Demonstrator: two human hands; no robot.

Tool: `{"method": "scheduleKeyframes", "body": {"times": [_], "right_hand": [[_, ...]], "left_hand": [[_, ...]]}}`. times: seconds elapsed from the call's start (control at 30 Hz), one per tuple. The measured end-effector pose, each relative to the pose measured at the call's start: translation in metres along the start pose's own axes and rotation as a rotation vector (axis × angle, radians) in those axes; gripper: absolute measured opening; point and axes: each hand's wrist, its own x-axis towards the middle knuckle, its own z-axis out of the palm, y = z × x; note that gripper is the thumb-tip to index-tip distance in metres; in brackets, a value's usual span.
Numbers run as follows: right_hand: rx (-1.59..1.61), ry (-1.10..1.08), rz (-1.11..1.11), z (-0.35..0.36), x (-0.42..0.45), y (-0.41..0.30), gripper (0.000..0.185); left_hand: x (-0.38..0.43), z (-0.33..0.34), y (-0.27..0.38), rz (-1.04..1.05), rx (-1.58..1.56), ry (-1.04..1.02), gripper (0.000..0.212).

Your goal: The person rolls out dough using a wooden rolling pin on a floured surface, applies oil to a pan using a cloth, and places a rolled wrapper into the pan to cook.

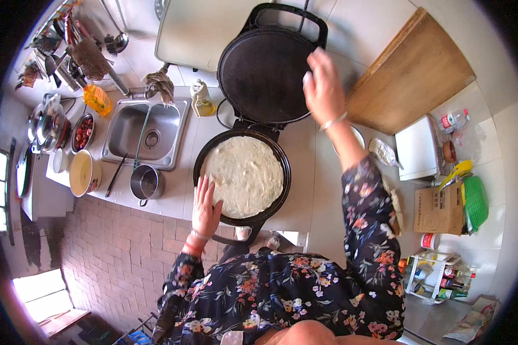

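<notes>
A round, flat sheet of pale dough (pixel 243 177) lies in the black lower pan of an electric griddle (pixel 287 177). The griddle's dark round lid (pixel 265 75) stands raised behind it, its loop handle at the top. My left hand (pixel 206 207) is at the pan's left edge, fingers apart, fingertips over or against the rim and dough edge; whether they touch cannot be told. My right hand (pixel 323 86) is raised at the lid's right side, fingers loosely extended, with nothing seen in it. Contact with the lid is unclear.
Left of the griddle are an oil bottle (pixel 203 99), a steel sink (pixel 144 133), a metal pot (pixel 146 183) and a yellow basin (pixel 84 173). To the right, a wooden board (pixel 410 73) leans against the wall, near a white box (pixel 416 148) and a cardboard box (pixel 439 209).
</notes>
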Motion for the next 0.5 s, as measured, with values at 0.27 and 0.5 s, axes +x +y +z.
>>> {"method": "scheduleKeyframes", "body": {"times": [0.27, 0.5], "right_hand": [[-0.077, -0.263, 0.583, 0.074, 0.115, 0.225, 0.058], [0.222, -0.468, 0.386, 0.035, 0.120, 0.155, 0.046]], "left_hand": [[-0.088, -0.022, -0.017, -0.279, -0.194, 0.170, 0.028], [-0.114, -0.015, -0.029, -0.391, -0.236, 0.216, 0.021]]}}
